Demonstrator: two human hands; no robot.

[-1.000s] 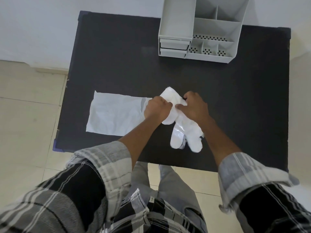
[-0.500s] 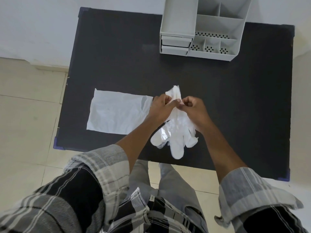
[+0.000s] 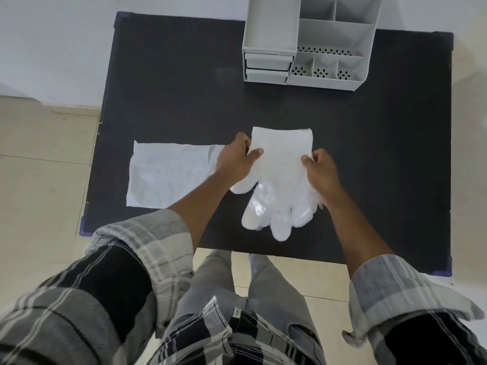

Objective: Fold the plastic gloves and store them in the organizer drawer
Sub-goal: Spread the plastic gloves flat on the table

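The clear plastic gloves (image 3: 279, 177) are spread out flat over the middle of the black table (image 3: 171, 88), cuff away from me and fingers toward the near edge. My left hand (image 3: 237, 160) pinches the left side of the gloves. My right hand (image 3: 320, 171) grips their right side. A grey organizer (image 3: 308, 40) stands at the far edge, with two shut drawers (image 3: 267, 68) stacked on its left part.
A flat white plastic sheet (image 3: 171, 175) lies on the table to the left of my left hand. The organizer's right part holds open compartments (image 3: 320, 72). Tiled floor and my legs show below the near table edge.
My hands have moved apart and pulled the bunched gloves open into a flat, wide shape. The sheet and the organizer stayed where they were.
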